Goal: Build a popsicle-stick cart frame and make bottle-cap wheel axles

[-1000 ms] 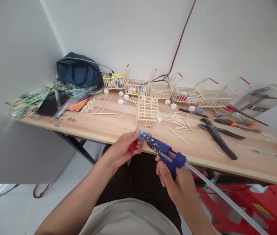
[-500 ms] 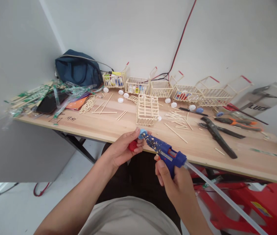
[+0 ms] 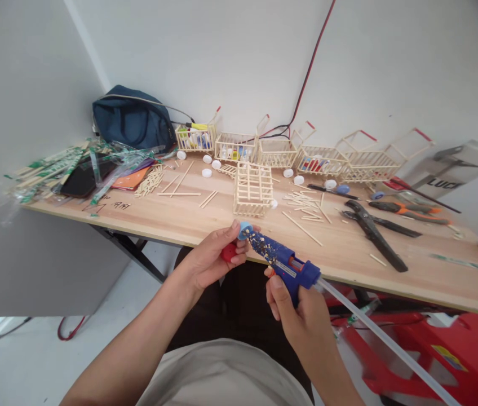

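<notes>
My left hand (image 3: 217, 254) is closed on a light blue bottle cap (image 3: 245, 230), pinched at the fingertips, and a red cap (image 3: 229, 252) sits in its curled fingers. My right hand (image 3: 298, 310) grips a blue hot glue gun (image 3: 275, 254), its body speckled with dried bits. The nozzle reaches the opening of the blue cap; whether it touches inside is hidden. From the gun's rear a long clear glue stick (image 3: 383, 335) runs down to the right. Just beyond my hands stands a small basket frame of wooden sticks (image 3: 253, 189) on the table.
Several small stick shopping carts (image 3: 319, 160) line the wall. Pliers (image 3: 408, 211) and a black-handled cutter (image 3: 374, 234) lie at right on the wooden table (image 3: 171, 217). Loose sticks (image 3: 302, 206), packaged sticks (image 3: 53, 169) and a blue bag (image 3: 133, 118) are about. A red stool (image 3: 450, 349) stands below right.
The view has shifted very slightly. Both hands, the caps and the glue gun keep almost the same positions, with the nozzle still at the blue cap.
</notes>
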`<control>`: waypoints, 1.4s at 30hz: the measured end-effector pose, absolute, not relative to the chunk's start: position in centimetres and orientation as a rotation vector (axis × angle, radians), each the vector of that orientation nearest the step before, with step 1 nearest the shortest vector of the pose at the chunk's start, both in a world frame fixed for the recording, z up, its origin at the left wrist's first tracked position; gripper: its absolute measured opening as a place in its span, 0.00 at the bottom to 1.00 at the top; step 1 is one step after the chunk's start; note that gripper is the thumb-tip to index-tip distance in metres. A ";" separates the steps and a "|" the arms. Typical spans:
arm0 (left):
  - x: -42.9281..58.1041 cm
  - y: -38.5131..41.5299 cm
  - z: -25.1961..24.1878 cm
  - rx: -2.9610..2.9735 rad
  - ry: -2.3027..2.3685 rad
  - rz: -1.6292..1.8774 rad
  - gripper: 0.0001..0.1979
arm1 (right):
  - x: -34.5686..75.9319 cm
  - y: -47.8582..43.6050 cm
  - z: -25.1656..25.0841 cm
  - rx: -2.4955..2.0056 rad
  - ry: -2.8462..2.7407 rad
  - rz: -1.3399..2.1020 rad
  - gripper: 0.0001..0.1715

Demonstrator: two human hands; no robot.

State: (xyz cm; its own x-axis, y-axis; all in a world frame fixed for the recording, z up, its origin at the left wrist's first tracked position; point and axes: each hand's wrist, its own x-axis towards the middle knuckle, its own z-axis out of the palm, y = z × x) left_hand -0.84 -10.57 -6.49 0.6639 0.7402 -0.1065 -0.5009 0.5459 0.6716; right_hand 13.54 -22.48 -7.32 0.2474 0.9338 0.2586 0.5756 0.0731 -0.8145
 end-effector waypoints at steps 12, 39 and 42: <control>-0.9 -10.6 -6.9 0.770 0.421 0.799 0.20 | 13.0 -22.5 -7.1 -1.527 -1.253 0.803 0.20; -0.8 -12.1 -4.5 1.238 0.642 1.026 0.17 | 13.5 -22.1 -9.3 -1.055 -0.937 1.243 0.17; -0.9 -11.9 -4.9 1.172 0.560 1.025 0.15 | 13.5 -22.1 -8.1 -1.132 -0.983 1.180 0.19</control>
State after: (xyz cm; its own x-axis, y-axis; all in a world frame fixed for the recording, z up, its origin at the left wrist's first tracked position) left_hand -0.93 -11.88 -4.88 0.4597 0.8772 0.1384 -0.3580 0.0404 0.9328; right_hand 13.48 -22.10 -8.13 0.1379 0.9904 -0.0016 -0.1771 0.0230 -0.9839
